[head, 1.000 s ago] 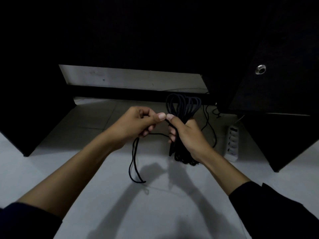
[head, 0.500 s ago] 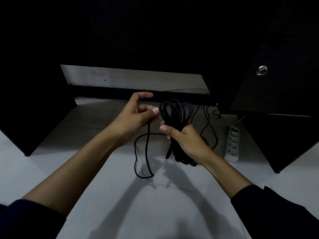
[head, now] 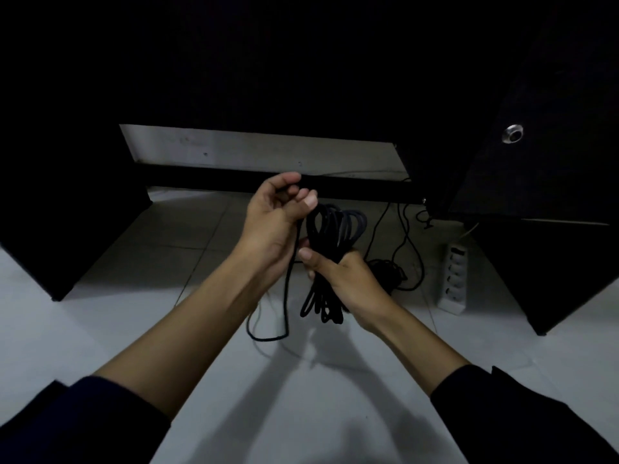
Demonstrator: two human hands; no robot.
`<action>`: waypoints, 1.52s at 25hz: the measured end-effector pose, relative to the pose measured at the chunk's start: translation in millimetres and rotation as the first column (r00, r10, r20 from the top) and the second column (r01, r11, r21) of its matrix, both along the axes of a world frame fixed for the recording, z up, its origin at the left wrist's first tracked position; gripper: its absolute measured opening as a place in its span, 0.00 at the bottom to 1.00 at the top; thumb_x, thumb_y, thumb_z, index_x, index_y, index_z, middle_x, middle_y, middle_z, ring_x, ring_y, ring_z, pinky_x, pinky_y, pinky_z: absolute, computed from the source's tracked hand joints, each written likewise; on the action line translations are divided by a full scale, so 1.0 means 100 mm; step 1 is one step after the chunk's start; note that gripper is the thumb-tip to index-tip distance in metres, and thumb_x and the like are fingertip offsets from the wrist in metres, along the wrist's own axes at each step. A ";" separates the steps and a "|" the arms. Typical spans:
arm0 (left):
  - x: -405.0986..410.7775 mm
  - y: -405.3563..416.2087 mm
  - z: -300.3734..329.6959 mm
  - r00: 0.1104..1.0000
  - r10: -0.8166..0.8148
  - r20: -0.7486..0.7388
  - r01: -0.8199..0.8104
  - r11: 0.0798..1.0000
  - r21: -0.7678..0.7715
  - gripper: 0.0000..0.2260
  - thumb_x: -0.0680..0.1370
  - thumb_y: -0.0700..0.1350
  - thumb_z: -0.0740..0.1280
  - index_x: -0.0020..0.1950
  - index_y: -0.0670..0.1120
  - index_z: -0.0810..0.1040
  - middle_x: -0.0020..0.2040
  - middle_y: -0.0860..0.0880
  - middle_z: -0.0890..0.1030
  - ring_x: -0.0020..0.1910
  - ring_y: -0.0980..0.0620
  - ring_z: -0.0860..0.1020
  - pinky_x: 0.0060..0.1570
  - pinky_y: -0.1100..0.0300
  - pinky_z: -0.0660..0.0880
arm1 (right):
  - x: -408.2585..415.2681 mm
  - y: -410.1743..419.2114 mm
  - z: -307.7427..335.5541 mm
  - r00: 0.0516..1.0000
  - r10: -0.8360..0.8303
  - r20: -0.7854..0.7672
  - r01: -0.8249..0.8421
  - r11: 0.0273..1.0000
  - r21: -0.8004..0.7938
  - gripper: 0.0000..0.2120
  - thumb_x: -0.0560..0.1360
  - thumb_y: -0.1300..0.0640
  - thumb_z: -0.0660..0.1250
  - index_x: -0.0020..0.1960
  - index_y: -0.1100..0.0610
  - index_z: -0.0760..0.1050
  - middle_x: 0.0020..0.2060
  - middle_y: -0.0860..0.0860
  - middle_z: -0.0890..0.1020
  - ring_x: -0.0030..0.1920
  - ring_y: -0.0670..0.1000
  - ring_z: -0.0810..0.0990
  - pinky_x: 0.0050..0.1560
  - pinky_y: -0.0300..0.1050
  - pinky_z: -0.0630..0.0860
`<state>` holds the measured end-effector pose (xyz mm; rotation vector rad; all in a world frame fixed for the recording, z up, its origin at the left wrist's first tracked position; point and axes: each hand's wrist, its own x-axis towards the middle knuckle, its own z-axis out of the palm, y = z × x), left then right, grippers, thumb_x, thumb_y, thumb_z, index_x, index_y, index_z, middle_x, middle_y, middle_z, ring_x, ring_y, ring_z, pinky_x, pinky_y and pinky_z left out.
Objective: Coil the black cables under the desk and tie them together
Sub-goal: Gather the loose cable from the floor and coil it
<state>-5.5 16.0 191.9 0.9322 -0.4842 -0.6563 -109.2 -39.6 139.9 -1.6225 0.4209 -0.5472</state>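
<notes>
Left hand (head: 274, 216) has risen, seemingly pinching the loose strand (head: 287, 296) — right hand (head: 341, 272) still grips the coil (head: 335, 226).

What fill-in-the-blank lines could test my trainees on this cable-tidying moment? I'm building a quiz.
1. The coiled black cable bundle is gripped by the ____ hand.
2. The left hand holds a single loose ____ that hangs toward the floor.
3. The white power strip lies on the ____, right of the hands.

Missing words: right; cable; floor
</notes>
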 end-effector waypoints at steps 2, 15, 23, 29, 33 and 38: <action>-0.01 -0.03 0.00 0.988 -0.009 -0.154 -0.004 0.997 -0.083 0.14 0.75 0.25 0.62 0.50 0.43 0.73 0.41 0.48 0.72 0.45 0.54 0.76 0.53 0.64 0.77 | 0.02 0.03 0.02 1.000 0.000 -0.004 0.000 1.000 0.025 0.14 0.78 0.57 0.66 0.33 0.52 0.74 0.23 0.42 0.74 0.25 0.38 0.72 0.30 0.30 0.68; -0.05 0.26 -0.15 0.924 -0.106 0.368 -0.011 0.953 0.303 0.24 0.75 0.58 0.65 0.68 0.49 0.71 0.63 0.53 0.76 0.62 0.59 0.75 0.63 0.60 0.72 | -0.01 -0.08 0.18 0.994 -0.052 -0.100 0.052 0.999 -0.009 0.12 0.80 0.48 0.62 0.52 0.53 0.81 0.42 0.45 0.85 0.47 0.42 0.83 0.49 0.34 0.75; -0.34 0.19 -0.43 0.854 -0.321 0.409 0.159 0.910 0.382 0.38 0.71 0.69 0.59 0.77 0.57 0.51 0.74 0.55 0.65 0.73 0.60 0.63 0.71 0.57 0.62 | 0.10 -0.01 0.15 0.995 -0.084 -0.044 0.084 0.996 -0.020 0.21 0.74 0.42 0.66 0.59 0.56 0.76 0.59 0.58 0.77 0.58 0.49 0.80 0.56 0.42 0.78; -0.41 0.08 -0.49 0.918 -0.287 0.273 0.171 0.909 0.381 0.49 0.62 0.78 0.59 0.76 0.53 0.56 0.72 0.53 0.67 0.70 0.58 0.67 0.68 0.58 0.64 | -0.03 0.04 0.29 0.997 -0.019 -0.072 0.033 0.979 0.200 0.33 0.75 0.39 0.59 0.72 0.60 0.66 0.68 0.57 0.73 0.63 0.43 0.75 0.62 0.41 0.73; -0.37 0.09 -0.56 0.901 -0.367 0.231 0.278 0.898 0.340 0.40 0.70 0.72 0.61 0.76 0.54 0.56 0.73 0.53 0.67 0.70 0.58 0.68 0.68 0.59 0.67 | -0.08 -0.03 0.29 0.998 0.040 -0.049 -0.024 0.957 0.288 0.43 0.70 0.26 0.43 0.77 0.50 0.58 0.74 0.50 0.65 0.61 0.38 0.70 0.63 0.39 0.63; -0.31 0.09 -0.64 0.903 -0.340 0.263 0.251 0.913 0.321 0.27 0.77 0.61 0.60 0.70 0.47 0.67 0.66 0.49 0.76 0.66 0.57 0.74 0.68 0.54 0.69 | -0.03 -0.10 0.16 0.987 0.150 -0.047 -0.124 0.926 0.356 0.50 0.68 0.22 0.37 0.76 0.54 0.60 0.75 0.53 0.64 0.75 0.49 0.60 0.76 0.50 0.56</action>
